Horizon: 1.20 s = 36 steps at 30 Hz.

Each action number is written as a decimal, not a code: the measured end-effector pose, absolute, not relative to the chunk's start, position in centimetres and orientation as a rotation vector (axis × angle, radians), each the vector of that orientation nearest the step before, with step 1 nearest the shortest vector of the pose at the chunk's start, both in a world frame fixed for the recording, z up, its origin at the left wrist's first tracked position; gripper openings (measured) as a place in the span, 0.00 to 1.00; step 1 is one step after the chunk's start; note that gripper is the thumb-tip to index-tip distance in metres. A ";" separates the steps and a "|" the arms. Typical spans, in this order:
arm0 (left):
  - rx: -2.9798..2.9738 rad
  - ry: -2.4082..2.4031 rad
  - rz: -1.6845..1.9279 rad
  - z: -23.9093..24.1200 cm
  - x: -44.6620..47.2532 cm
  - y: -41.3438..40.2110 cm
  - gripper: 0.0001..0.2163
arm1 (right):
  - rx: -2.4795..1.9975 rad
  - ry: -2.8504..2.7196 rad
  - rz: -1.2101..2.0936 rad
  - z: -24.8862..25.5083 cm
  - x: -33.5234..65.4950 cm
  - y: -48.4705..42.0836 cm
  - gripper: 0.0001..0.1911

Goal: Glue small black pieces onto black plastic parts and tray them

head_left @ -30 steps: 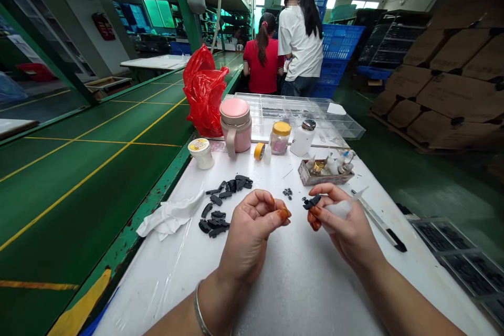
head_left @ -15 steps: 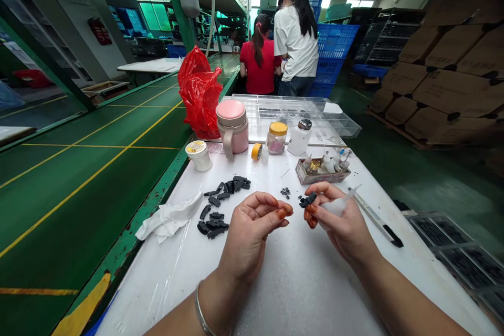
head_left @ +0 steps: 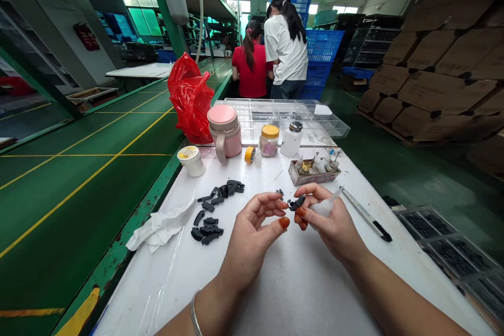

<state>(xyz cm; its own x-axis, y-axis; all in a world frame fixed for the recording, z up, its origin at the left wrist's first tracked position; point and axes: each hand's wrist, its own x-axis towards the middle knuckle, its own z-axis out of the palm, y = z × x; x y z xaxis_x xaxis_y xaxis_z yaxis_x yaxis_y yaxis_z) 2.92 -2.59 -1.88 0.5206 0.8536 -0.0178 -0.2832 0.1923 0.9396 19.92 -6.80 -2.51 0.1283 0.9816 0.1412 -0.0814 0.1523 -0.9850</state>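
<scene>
Between thumb and fingers, my right hand (head_left: 328,220) pinches a small black plastic part (head_left: 297,203). A translucent squeeze bottle with a thin nozzle (head_left: 325,207) is tucked in the same hand, pointing up to the right. My left hand (head_left: 255,236) has its thumb and fingers apart, the fingertips close beside the black part; whether they touch it I cannot tell. Tiny black rings (head_left: 280,193) lie just beyond the hands. To the left are several similar black parts (head_left: 207,231) in loose groups on the white tabletop (head_left: 173,278).
A white cloth (head_left: 161,226) lies at left. A box of small bottles (head_left: 315,172) and a utility knife (head_left: 366,215) are at right. Behind stand a white tub (head_left: 191,161), pink mug (head_left: 225,134), yellow tape (head_left: 250,155), jar (head_left: 269,142) and white bottle (head_left: 292,140). Two people are beyond.
My left thumb and fingers have spread from a near pinch and come closer to the black part. My right hand keeps its hold. The whole view has shifted slightly.
</scene>
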 end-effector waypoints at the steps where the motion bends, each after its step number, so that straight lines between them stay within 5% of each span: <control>1: 1.140 0.633 0.865 -1.9 3.0 -2.6 0.17 | -1.113 -1.145 1.047 -2.5 19.8 -6.8 0.09; 11: 1.167 0.629 0.820 -1.8 3.3 -2.2 0.05 | -1.162 -1.262 1.054 -2.0 18.8 -7.1 0.10; 29: 1.046 0.588 0.847 -2.6 3.3 -2.4 0.05 | -0.967 -1.173 1.164 -2.3 18.3 -7.0 0.18; 34: 1.092 0.699 0.961 -2.3 3.1 -2.0 0.08 | -1.218 -1.329 0.969 -2.0 18.1 -7.1 0.07; 36: 1.090 0.732 0.997 -2.1 3.1 -1.9 0.10 | -1.262 -1.385 0.956 -1.9 18.1 -7.1 0.11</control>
<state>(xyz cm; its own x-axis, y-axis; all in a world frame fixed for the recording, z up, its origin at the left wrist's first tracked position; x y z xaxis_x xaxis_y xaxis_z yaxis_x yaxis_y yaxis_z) 3.15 -1.94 -2.12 0.3934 0.9193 -0.0122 -0.2862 0.1351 0.9486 18.14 -7.14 -1.91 0.0351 0.9871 0.1564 0.2038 0.1462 -0.9680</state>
